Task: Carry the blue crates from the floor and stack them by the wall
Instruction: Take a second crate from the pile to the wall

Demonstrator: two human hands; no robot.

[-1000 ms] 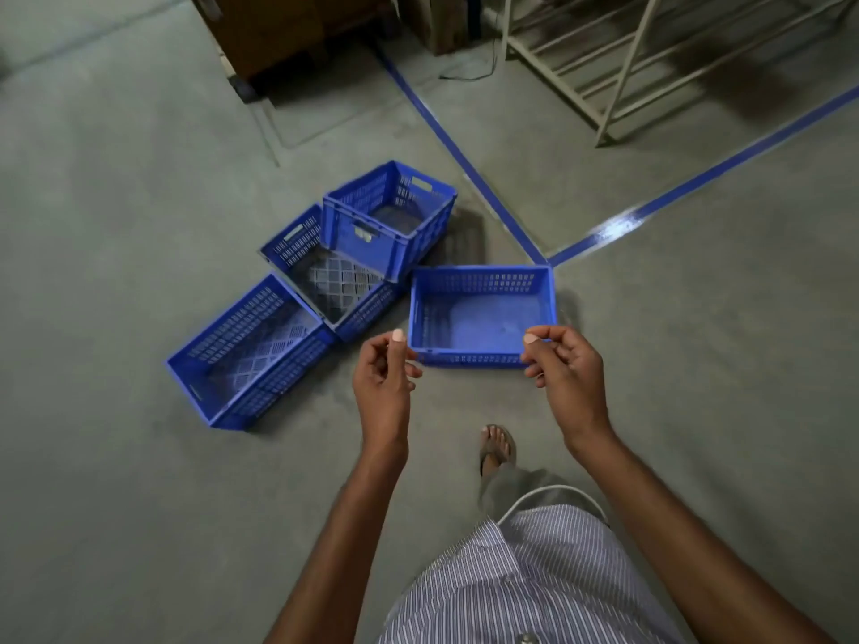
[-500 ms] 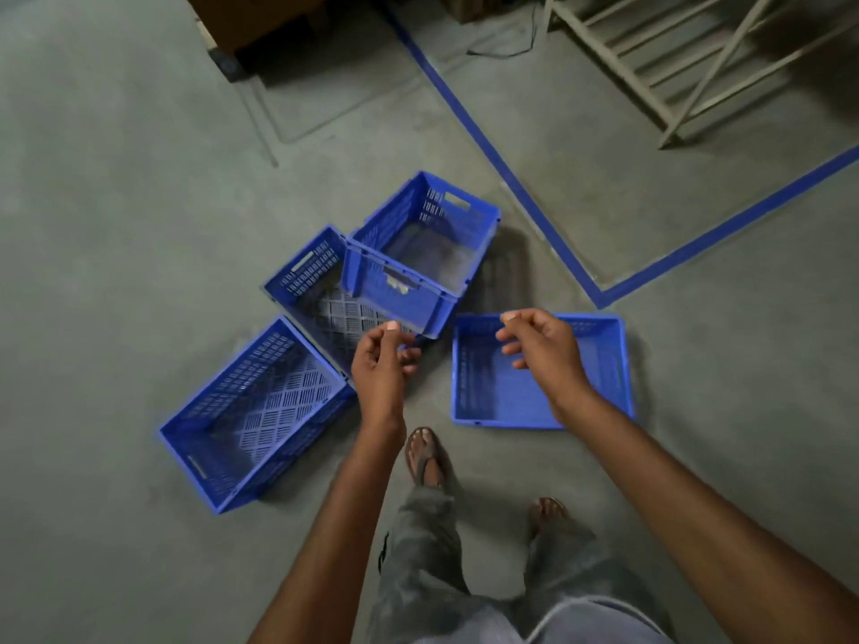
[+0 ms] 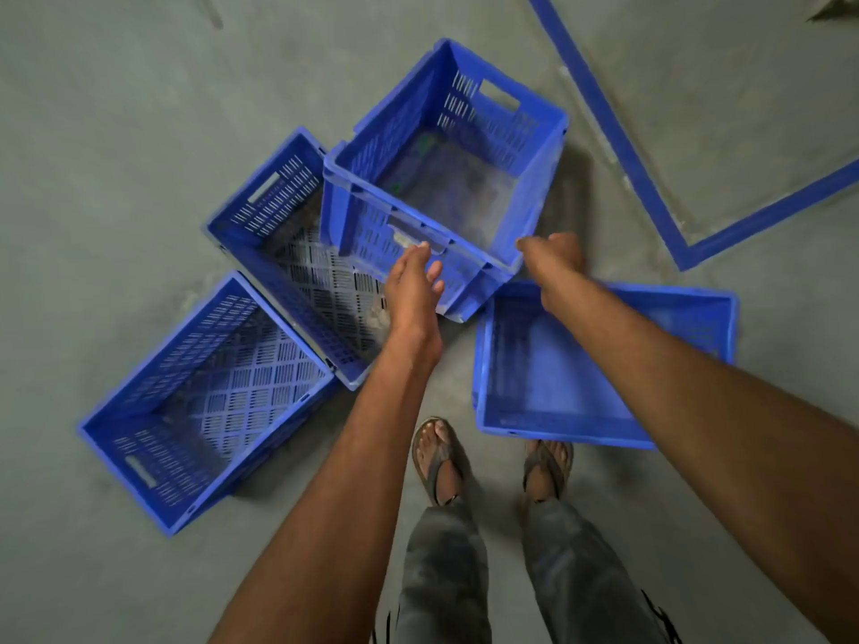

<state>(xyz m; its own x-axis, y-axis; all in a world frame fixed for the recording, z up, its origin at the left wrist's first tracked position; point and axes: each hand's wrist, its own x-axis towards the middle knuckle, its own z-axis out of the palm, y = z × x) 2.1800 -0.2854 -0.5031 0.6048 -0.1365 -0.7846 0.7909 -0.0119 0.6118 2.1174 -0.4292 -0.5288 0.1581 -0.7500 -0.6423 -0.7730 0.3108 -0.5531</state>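
Observation:
Four blue crates lie on the grey floor. A deep crate (image 3: 506, 132) sits tilted at the top centre, leaning on a slatted crate (image 3: 288, 211) to its left. Another slatted crate (image 3: 209, 402) lies at the lower left, and a shallow crate (image 3: 558, 378) lies on the right. My left hand (image 3: 413, 281) reaches with straight fingers to the handle slot in the deep crate's near wall. At that crate's near right corner is my right hand (image 3: 553, 258), its fingers curled and hidden behind the hand. Whether it grips the rim is unclear.
Blue floor tape (image 3: 604, 113) runs down from the top right and turns a corner just right of the crates. My two sandalled feet (image 3: 439, 457) stand right in front of the crates. Bare grey floor (image 3: 116, 109) stretches to the left.
I have stepped closer and bent over the crates. Both hands moved forward from above the shallow crate to the near wall of the deep crate, and the left fingers straightened.

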